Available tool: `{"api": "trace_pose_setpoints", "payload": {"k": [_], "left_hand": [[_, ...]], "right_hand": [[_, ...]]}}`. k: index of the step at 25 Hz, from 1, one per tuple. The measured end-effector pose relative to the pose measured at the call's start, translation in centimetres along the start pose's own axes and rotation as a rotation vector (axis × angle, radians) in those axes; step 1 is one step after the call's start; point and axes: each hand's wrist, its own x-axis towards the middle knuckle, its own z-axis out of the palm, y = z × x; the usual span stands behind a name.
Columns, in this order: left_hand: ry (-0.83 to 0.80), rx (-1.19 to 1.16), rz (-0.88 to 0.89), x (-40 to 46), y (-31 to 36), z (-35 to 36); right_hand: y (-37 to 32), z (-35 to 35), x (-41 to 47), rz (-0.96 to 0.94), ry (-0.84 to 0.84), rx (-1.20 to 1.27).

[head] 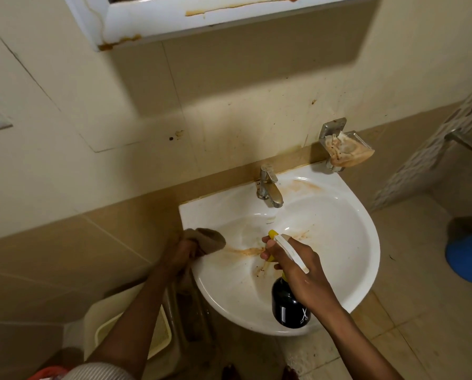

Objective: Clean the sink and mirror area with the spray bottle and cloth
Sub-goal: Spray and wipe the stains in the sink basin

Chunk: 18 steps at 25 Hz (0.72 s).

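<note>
A white sink (347, 231) with brown stains in its bowl hangs on the tiled wall. My right hand (297, 267) grips a black spray bottle (289, 305) with a white and yellow trigger head, held over the bowl with the nozzle aimed at the stains. My left hand (180, 253) clutches a bunched brown cloth (207, 239) at the sink's left rim. Above, the rust-stained white frame of the mirror cabinet (152, 20) fills the top; the glass itself is barely visible.
A chrome tap (269, 187) stands at the back of the sink. A metal soap holder (344, 146) with a stained rag is fixed on the wall to the right. A blue bucket (467, 259) sits on the floor at right, a cream bin (136, 333) below left.
</note>
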Motion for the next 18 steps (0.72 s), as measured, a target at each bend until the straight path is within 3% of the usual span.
{"api": "trace_pose_setpoints", "payload": {"k": [2, 4, 6, 9, 10, 18], "left_hand": [[0.242, -0.115, -0.049, 1.3, 2.0, 0.3], [0.307, -0.143, 0.007, 3.4, 3.8, 0.8], [0.207, -0.008, 0.182, 5.6, 4.2, 1.2], [0.034, 0.489, 0.428, 7.4, 2.2, 1.0], [0.008, 0.553, 0.482, 7.7, 1.4, 0.5], [-0.025, 0.297, 0.331, 3.9, -0.3, -0.5]], "right_hand": [[0.0, -0.2, 0.2, -0.008, 0.002, -0.007], [0.0, -0.5, 0.5, -0.007, 0.011, -0.021], [0.2, -0.6, 0.8, -0.01, 0.021, -0.039], [0.2, -0.6, 1.1, -0.016, 0.035, -0.046], [0.2, -0.5, 1.4, -0.021, 0.037, -0.044], [-0.7, 1.9, 3.0, -0.049, 0.009, -0.034]]}}
